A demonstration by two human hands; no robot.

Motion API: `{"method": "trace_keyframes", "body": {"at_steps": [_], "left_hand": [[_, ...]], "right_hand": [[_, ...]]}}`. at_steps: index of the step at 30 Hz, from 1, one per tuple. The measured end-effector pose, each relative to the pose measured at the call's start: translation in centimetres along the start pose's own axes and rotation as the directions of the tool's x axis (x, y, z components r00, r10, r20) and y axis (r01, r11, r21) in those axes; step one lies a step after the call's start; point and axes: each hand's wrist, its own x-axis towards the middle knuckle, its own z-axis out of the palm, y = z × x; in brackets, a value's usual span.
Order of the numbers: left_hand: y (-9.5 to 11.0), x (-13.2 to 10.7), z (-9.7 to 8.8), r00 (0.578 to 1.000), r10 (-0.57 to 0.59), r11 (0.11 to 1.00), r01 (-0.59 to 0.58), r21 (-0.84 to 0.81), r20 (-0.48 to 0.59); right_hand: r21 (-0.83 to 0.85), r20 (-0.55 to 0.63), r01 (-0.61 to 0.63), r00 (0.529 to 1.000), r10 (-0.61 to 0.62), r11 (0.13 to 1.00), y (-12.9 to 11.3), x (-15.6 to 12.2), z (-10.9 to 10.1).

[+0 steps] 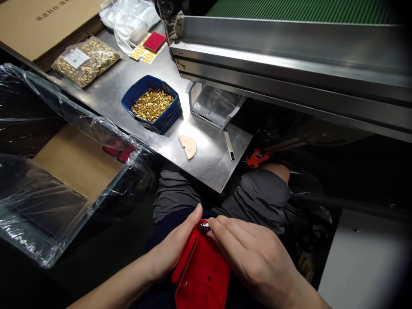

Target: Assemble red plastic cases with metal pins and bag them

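Your left hand [175,244] grips the left edge of a red plastic case [201,274] over your lap, thumb at its top corner. Your right hand [254,257] is closed on the same corner, fingertips pinching there. Ahead on the steel table [209,165] sits a blue tray [152,105] of gold pieces.

A steel worktop [206,167] caught a bright patch of light near its front corner. Along its right edge stood a steel conveyor frame [289,56] with a green belt [305,8]. Off its left edge sat a plastic-lined cardboard box [77,167]. Below, all lay dark.
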Motion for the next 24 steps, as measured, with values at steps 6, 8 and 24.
{"method": "trace_keyframes", "body": {"at_steps": [6,8,24], "left_hand": [[0.0,0.1,0.2,0.997,0.078,0.994,-0.076,0.076,-0.024],[-0.1,0.2,0.2,0.994,0.107,0.988,-0.104,0.116,-0.018],[-0.3,-1.1,-0.5,0.905,0.34,0.747,-0.424,0.511,0.254]], "right_hand": [[0.217,-0.16,-0.335,0.914,0.372,0.917,0.5,-1.2,-0.8],[0.236,-0.179,-0.483,0.831,0.526,0.843,0.2,-1.5,-1.2],[0.516,0.314,-0.783,0.55,0.774,0.347,-4.5,-0.9,0.6]]}}
